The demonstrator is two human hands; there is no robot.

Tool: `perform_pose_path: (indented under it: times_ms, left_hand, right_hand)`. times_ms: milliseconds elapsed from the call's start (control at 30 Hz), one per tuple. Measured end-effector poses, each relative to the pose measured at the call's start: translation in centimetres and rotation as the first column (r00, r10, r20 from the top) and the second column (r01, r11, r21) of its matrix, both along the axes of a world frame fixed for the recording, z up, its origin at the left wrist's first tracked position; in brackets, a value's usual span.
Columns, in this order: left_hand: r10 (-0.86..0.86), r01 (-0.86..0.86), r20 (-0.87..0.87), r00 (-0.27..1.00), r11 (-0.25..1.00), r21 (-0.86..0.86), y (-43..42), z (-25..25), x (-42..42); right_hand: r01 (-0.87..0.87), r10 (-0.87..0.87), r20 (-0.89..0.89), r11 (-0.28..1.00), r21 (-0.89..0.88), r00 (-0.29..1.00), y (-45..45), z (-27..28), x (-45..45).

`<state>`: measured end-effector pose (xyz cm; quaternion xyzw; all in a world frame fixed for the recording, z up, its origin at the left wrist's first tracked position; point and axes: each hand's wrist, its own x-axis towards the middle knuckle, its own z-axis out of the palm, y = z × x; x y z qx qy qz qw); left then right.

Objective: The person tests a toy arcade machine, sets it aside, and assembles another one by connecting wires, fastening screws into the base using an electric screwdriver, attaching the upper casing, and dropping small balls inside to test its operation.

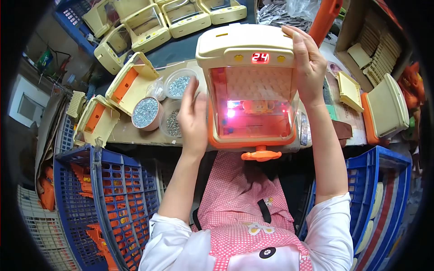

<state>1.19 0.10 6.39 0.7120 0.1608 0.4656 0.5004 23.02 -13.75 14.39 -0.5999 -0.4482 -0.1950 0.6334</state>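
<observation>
A cream and orange toy arcade machine point(253, 83) stands upright at the table's front edge. Its display glows red with "24", and pink light shines behind the clear front window. An orange knob point(261, 154) sticks out at the bottom front. My right hand point(309, 67) grips the machine's upper right corner, fingers over the top edge and palm along the side. At the machine's left side my left hand point(193, 119) is raised with stretched fingers and holds nothing; whether it touches the casing I cannot tell. Tubs of screws point(145, 113) stand left of that hand.
Several cream housings point(183, 20) line the back. Open shells with orange parts point(131, 83) lie at left. At right are a cream panel point(349, 91), another cream-orange unit point(386, 110) and a cardboard box point(375, 43). Blue crates point(122, 189) flank my lap.
</observation>
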Motion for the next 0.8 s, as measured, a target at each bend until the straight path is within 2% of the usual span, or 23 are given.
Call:
perform_pose_path:
  times_ms: [100,167,267,333,400,500,600,700,800]
  left_hand:
    - [-0.060,0.069,-0.080,0.995,0.991,0.113,-1.0,-0.4,2.8]
    - [-0.140,0.150,-0.090,0.986,0.982,0.114,-1.7,-0.3,2.4]
    - [-0.358,0.356,-0.099,0.928,0.934,-0.042,-1.7,0.3,-0.3]
    - [-0.520,0.490,-0.174,0.836,0.851,-0.189,-0.3,-0.3,-2.4]
    - [-0.617,0.573,-0.042,0.786,0.751,-0.327,1.5,-1.0,-3.3]
    - [-0.597,0.537,-0.052,0.801,0.753,-0.380,2.2,-0.6,-3.4]
    - [-0.360,0.356,0.041,0.932,0.888,-0.290,0.7,1.1,-0.6]
    - [-0.225,0.223,-0.006,0.974,0.968,-0.119,-0.5,0.3,1.9]
    - [-0.166,0.180,-0.127,0.978,0.978,0.104,-0.9,-1.8,1.7]
  right_hand:
    - [-0.031,0.031,-0.018,0.999,0.016,0.999,0.0,-0.1,0.0]
    - [0.004,-0.004,0.002,1.000,0.011,1.000,0.1,0.2,0.1]
    - [0.012,-0.012,0.016,1.000,-0.003,1.000,0.0,0.2,0.0]
    - [0.005,-0.005,0.023,1.000,-0.009,1.000,0.0,0.1,0.0]
    - [0.000,0.000,0.022,1.000,-0.005,1.000,0.0,0.2,0.0]
    - [0.012,-0.011,0.020,1.000,-0.007,1.000,0.0,0.2,0.1]
    - [0.004,-0.004,0.021,1.000,-0.011,1.000,0.0,0.0,0.1]
    - [0.011,-0.011,0.025,1.000,-0.018,1.000,-0.2,0.2,0.1]
    - [0.015,-0.015,0.013,1.000,-0.021,1.000,-0.2,0.2,0.0]
